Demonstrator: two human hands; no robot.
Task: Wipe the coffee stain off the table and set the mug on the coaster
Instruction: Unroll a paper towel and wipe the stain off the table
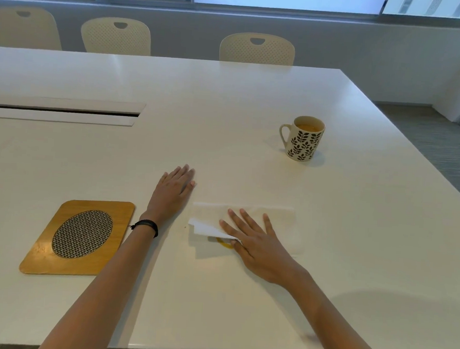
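Note:
A white paper napkin lies flat on the white table. My right hand presses on it, fingers spread, thumb pinching its lifted near corner. A yellow-brown coffee stain peeks out under that corner. My left hand rests flat on the table just left of the napkin, holding nothing. A cream mug with dark leaf print stands upright at the right, liquid inside, handle to the left. The wooden coaster with a woven oval centre lies at the near left.
A cable slot with a raised flap runs across the table's left middle. Cream chairs line the far edge. The table's right edge drops to grey floor.

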